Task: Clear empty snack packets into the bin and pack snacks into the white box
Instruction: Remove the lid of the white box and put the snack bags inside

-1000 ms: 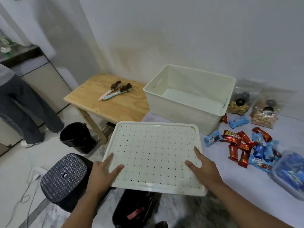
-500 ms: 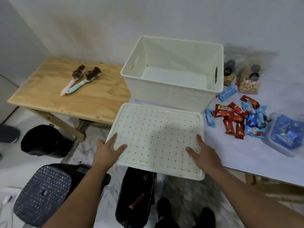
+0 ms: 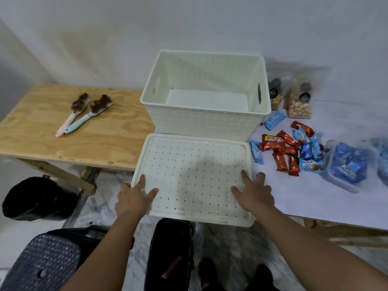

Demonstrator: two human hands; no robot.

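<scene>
The white box (image 3: 206, 122) stands open and empty at the back of the white table. In front of it lies its perforated white lid (image 3: 193, 175), upside down, its near edge overhanging the table. My left hand (image 3: 133, 198) grips the lid's near left corner, and my right hand (image 3: 253, 194) grips its near right part, fingers spread on top. Red and blue snack packets (image 3: 291, 152) lie in a heap right of the lid. A black bin (image 3: 170, 255) with a red wrapper inside stands on the floor below the lid.
Two clear bags of snacks (image 3: 297, 101) lean on the wall behind the heap. Clear tubs of blue packets (image 3: 348, 164) sit at the right. A wooden table (image 3: 63, 131) at left holds two brushes (image 3: 84, 114). A second black bin (image 3: 35, 198) and a dark stool (image 3: 42, 263) stand lower left.
The view swung right and down. The lid came down in front of the box with both hands still on it.
</scene>
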